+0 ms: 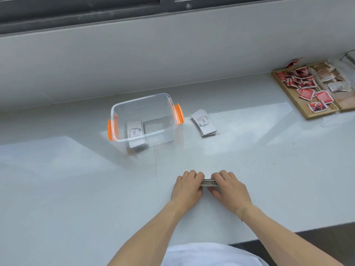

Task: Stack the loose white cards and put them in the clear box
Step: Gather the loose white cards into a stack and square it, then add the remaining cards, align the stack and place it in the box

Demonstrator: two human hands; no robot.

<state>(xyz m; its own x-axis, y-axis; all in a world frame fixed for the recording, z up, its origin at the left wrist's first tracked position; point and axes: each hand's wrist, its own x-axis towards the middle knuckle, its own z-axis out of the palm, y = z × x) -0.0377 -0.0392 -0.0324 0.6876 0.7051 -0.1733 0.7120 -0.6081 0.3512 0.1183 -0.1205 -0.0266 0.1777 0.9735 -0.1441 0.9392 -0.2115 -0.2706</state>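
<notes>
Both hands, left hand (187, 186) and right hand (229, 187), have fingers (221, 176) closed around a card stack (208, 182). It sits on the worktop (76, 179), near the clear box (144, 120).

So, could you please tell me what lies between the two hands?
A stack of white cards, pressed between the left hand and right hand, in the head view.

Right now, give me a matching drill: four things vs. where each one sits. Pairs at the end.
Things:
1. card stack with "love" facing up
2. card stack seen edge-on
3. card stack seen through clear plastic
4. red packets

Places:
A. in the wooden tray, far right
B. between the left hand and right hand
C. inside the clear box
D. on the counter, right of the box

Pairs: 1-D, 2-B, 3-C, 4-A
</notes>
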